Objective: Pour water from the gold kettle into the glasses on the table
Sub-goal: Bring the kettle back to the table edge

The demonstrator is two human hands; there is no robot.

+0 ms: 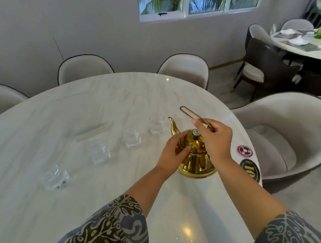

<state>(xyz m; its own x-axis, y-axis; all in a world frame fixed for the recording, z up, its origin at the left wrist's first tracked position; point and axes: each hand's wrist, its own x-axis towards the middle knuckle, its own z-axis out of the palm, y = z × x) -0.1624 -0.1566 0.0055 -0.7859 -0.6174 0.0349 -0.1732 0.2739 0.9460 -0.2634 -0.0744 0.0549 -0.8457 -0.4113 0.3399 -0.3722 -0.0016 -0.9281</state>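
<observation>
The gold kettle (196, 163) stands upright on the white marble table (100, 109), near its right edge, spout pointing away to the left. My right hand (214, 139) grips its thin wire handle, which sticks up and away. My left hand (173, 152) rests against the kettle's left shoulder beside the lid, whose knob shows between the hands. Several clear glasses stand in a diagonal row left of the kettle: the nearest (157, 128) by the spout, then one (131, 138), another (100, 151), and the farthest (55, 176) at the front left.
Two round stickers (247, 159) lie on the table edge right of the kettle. A pale flat strip (92, 132) lies beyond the glasses. White padded chairs ring the table; one (292, 132) is close on the right. A second set table stands at the back right.
</observation>
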